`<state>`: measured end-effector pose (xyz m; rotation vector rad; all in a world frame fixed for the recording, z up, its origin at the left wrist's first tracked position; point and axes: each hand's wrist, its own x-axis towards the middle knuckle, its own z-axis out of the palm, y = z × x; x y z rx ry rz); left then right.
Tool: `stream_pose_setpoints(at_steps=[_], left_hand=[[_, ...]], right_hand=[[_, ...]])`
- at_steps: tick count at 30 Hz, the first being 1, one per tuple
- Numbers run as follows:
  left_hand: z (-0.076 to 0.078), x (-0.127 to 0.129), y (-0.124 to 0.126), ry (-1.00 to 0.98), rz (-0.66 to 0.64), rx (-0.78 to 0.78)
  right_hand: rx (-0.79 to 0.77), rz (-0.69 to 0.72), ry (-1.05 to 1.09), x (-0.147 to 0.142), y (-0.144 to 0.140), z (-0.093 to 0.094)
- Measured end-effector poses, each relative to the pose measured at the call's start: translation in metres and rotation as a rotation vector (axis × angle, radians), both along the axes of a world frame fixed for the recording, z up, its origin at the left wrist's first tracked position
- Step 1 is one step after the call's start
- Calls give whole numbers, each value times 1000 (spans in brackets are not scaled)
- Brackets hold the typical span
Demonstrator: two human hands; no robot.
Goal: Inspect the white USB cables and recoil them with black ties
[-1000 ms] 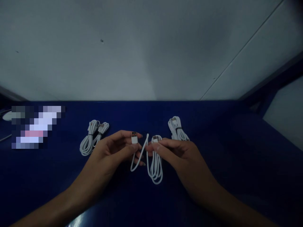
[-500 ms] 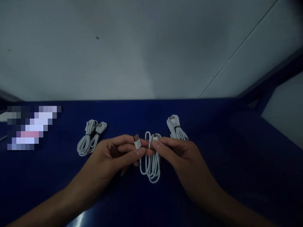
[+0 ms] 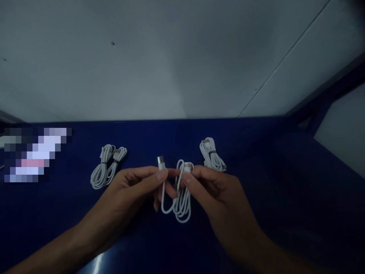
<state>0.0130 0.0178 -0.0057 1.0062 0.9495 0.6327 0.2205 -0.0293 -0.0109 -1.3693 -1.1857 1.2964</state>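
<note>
A white USB cable (image 3: pixel 182 207), gathered in long loops, hangs between my two hands over the blue table. My left hand (image 3: pixel 134 190) pinches one end of it between thumb and fingers, with the metal plug pointing up and away. In my right hand (image 3: pixel 216 190), the thumb and forefinger close on the bundle beside the other plug, near the top of the loops. Both plugs stick up above the fingertips. Part of the coil is hidden behind the fingers.
Left of my hands, two tied white cable bundles (image 3: pixel 99 177) lie side by side on the blue table (image 3: pixel 159 133). Another tied cable bundle (image 3: pixel 212 154) lies beyond my right hand. A blurred-out object (image 3: pixel 42 152) is at far left. A pale wall (image 3: pixel 142 76) rises behind the table.
My left hand has turned the plug it holds, so its silvery side shows and it sits slightly farther left and higher. My right hand keeps its grip on the loops.
</note>
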Motion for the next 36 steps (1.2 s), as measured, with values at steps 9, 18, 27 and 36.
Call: stream_pose_setpoints(at_steps=[9,18,27,36], left_hand=[[-2,-2,-2,-17,31,19],[-4,0,0,-29,-7,92],[4,-2,-5,109,-5,160],[1,-1,-2,-4,-29,68]], right_hand=[[1,140,186,-1,6,6],[-43,231,335,0,10,15],[20,192,313,-1,10,15],[-11,66,166,3,7,6]])
